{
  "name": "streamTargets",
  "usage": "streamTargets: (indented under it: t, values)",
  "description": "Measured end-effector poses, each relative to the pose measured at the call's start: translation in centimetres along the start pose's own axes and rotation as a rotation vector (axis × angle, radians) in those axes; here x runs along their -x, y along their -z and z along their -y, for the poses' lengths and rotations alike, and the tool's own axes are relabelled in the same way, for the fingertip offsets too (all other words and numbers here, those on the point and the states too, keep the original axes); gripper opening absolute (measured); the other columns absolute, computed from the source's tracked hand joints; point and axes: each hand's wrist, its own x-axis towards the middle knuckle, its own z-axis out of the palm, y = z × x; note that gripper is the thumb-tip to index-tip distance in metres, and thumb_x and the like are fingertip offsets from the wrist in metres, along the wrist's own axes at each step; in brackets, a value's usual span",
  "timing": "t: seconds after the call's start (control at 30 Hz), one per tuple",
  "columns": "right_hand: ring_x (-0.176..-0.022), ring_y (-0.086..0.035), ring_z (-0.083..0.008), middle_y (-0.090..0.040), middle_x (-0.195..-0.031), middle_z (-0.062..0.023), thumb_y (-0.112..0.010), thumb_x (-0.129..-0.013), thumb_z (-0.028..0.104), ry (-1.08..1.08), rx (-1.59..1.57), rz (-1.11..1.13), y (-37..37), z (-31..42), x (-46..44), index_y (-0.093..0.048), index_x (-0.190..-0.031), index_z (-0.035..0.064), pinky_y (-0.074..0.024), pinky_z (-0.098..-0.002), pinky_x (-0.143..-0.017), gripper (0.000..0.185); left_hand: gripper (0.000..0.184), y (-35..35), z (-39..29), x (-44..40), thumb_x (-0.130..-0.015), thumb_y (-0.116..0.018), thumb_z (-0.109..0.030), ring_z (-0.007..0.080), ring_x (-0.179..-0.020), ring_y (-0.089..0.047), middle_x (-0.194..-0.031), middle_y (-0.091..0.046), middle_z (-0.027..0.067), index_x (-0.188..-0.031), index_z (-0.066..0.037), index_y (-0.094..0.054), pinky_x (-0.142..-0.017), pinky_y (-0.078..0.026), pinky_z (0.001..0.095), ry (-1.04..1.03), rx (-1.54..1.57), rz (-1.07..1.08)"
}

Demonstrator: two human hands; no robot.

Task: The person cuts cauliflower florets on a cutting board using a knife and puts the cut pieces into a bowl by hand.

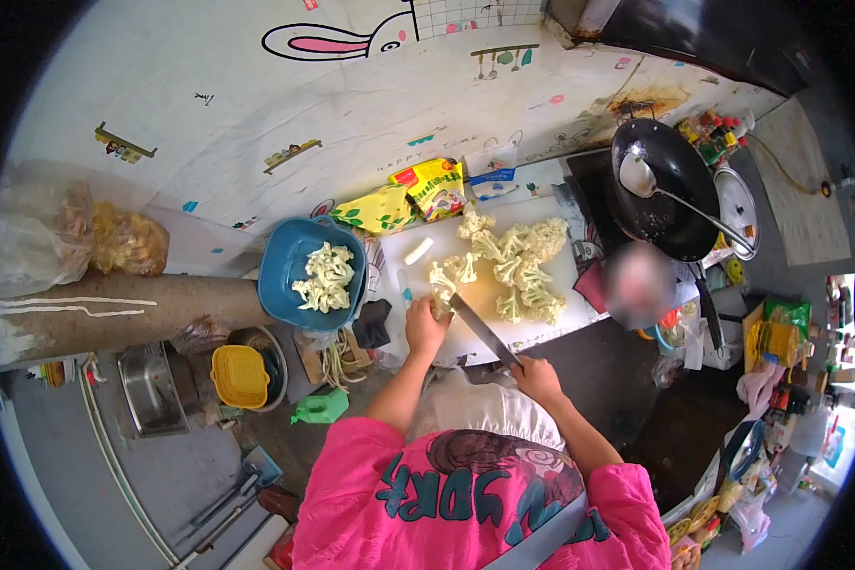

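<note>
A long-bladed knife (485, 330) is in my right hand (538, 379), its handle wrapped by my fingers. The blade points up and left, with its tip near a cauliflower piece (441, 285). Around the lower end of that piece my left hand (427, 330) is closed, at the left part of the white cutting board (394, 255). Many cauliflower florets (532, 275) are heaped on the middle and right of the board. A white stem piece (418, 251) lies near its left edge. Left of the board, a blue basin (273, 275) holds cut florets (325, 277).
Yellow packets (435, 188) stand behind the board. To the right are a black wok (669, 228) with a ladle (638, 175) and a glass lid (734, 204). A yellow basket (239, 376) and a metal sink (154, 389) are at the lower left.
</note>
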Motion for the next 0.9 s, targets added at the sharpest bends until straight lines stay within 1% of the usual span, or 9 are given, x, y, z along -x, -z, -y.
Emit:
streamTargets:
  t: [0.03,0.17,0.23,0.43,0.63,0.77,0.87,0.9]
  values:
    - [-0.07,-0.058,-0.0408,-0.059,-0.072,-0.0244,-0.052,-0.082,0.026,0.006,0.019,0.002,0.0,0.2,-0.1,-0.062,-0.088,0.0039,-0.0461,-0.049,-0.066,0.025,0.047,0.0,-0.1,-0.1,-0.062,-0.075,-0.024,0.033,-0.089,-0.051,-0.093,-0.053,0.0141,-0.099,-0.005,-0.052,-0.075,-0.042,0.0421,0.024,0.001,0.025]
    - [-0.072,-0.058,-0.0421,-0.059,-0.074,-0.0257,-0.05,-0.082,0.025,-0.009,0.042,0.032,0.5,0.9,-0.2,-0.06,-0.092,0.0032,-0.0463,-0.0502,-0.068,0.026,0.044,-0.2,-1.0,-0.6,-0.063,-0.075,-0.026,0.0333,-0.087,-0.052,-0.09,-0.053,0.0137,-0.093,-0.004,-0.051,-0.073,-0.043,0.0423,0.09,-0.012,0.054]
    - [-0.072,-0.058,-0.0427,-0.059,-0.075,-0.0257,-0.05,-0.083,0.024,-0.02,0.03,0.018,-0.2,0.4,-0.5,-0.059,-0.092,0.0027,-0.0461,-0.0506,-0.068,0.025,0.043,-0.1,-1.6,-0.9,-0.063,-0.074,-0.028,0.0331,-0.085,-0.053,-0.09,-0.053,0.0133,-0.09,-0.005,-0.05,-0.071,-0.044,0.0429,0.131,-0.006,0.059]
    - [-0.073,-0.058,-0.0434,-0.059,-0.076,-0.0256,-0.05,-0.083,0.024,-0.038,0.018,0.038,-0.8,0.1,-1.0,-0.058,-0.088,0.0012,-0.0463,-0.0507,-0.069,0.025,0.042,0.4,-3.9,-1.5,-0.066,-0.071,-0.035,0.0322,-0.086,-0.055,-0.089,-0.053,0.0115,-0.091,-0.009,-0.049,-0.065,-0.045,0.0457,0.207,-0.104,0.12]
    - [-0.075,-0.058,-0.0437,-0.06,-0.076,-0.0257,-0.051,-0.083,0.026,-0.037,0.008,0.03,-0.8,0.2,-1.1,-0.058,-0.085,0.0001,-0.0465,-0.0504,-0.069,0.027,0.044,0.1,-3.8,-1.6,-0.065,-0.072,-0.036,0.0319,-0.086,-0.055,-0.091,-0.053,0.0106,-0.092,-0.01,-0.049,-0.067,-0.046,0.0455,0.194,-0.133,0.11]
    - [-0.076,-0.058,-0.0435,-0.06,-0.078,-0.0265,-0.052,-0.082,0.026,-0.059,-0.013,0.048,-1.2,0.1,-1.2,-0.059,-0.082,-0.0013,-0.0463,-0.0502,-0.071,0.028,0.046,0.4,-4.0,-1.5,-0.064,-0.072,-0.035,0.0317,-0.088,-0.054,-0.093,-0.052,0.0101,-0.095,-0.011,-0.049,-0.067,-0.046,0.0453,0.168,-0.199,0.146]
    - [-0.079,-0.058,-0.0433,-0.059,-0.08,-0.0275,-0.053,-0.081,0.027,-0.055,-0.014,0.044,-1.5,-0.2,-1.2,-0.058,-0.08,-0.0032,-0.0461,-0.0498,-0.073,0.03,0.047,0.4,-4.1,-1.2,-0.063,-0.073,-0.033,0.0314,-0.089,-0.053,-0.093,-0.052,0.0098,-0.097,-0.012,-0.048,-0.067,-0.047,0.0448,0.12,-0.251,0.142]
    - [-0.079,-0.058,-0.0433,-0.058,-0.083,-0.0297,-0.053,-0.081,0.027,-0.063,-0.023,0.062,-1.4,-0.1,-1.2,-0.059,-0.082,-0.0044,-0.0468,-0.0488,-0.073,0.032,0.047,0.3,-4.1,-1.2,-0.063,-0.073,-0.033,0.0312,-0.09,-0.053,-0.094,-0.052,0.0097,-0.097,-0.012,-0.048,-0.067,-0.047,0.0447,0.112,-0.255,0.142]
